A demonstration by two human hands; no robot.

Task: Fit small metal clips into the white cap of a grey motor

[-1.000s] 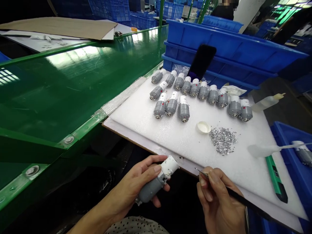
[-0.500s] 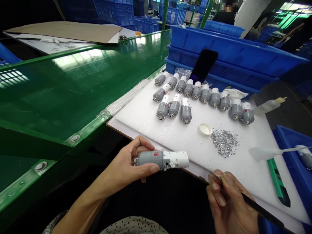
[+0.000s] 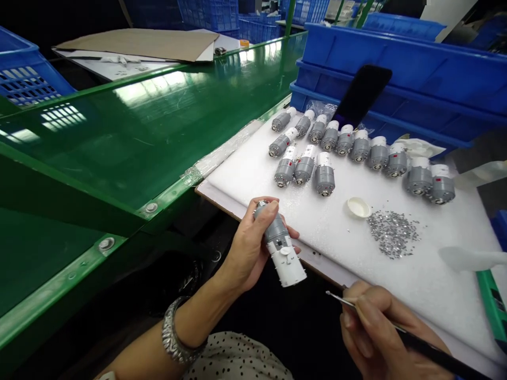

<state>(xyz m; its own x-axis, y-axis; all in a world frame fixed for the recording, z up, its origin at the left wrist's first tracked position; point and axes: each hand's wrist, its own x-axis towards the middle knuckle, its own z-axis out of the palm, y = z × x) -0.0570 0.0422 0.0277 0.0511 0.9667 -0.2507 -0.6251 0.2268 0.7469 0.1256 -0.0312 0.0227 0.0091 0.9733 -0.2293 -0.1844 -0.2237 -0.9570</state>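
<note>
My left hand (image 3: 246, 248) is closed round a small grey and white motor (image 3: 279, 244), held with its white end pointing down toward me, just off the front edge of the white foam pad (image 3: 415, 274). My right hand (image 3: 380, 332) pinches thin black tweezers (image 3: 396, 327) whose metal tip points left, a little below and right of the motor's white end. Tip and motor are apart.
Several matching motors (image 3: 325, 178) lie in rows on the pad, with a white cap (image 3: 358, 207), a pile of tiny silver parts (image 3: 392, 232) and a dark phone (image 3: 362, 95) leaning on blue bins (image 3: 415, 74). A green conveyor (image 3: 130, 137) runs along the left.
My left hand has turned the motor from lying sideways to white end down and lifted it closer to the pad's edge. The right hand with the tweezers has barely shifted. The camera has panned left.
</note>
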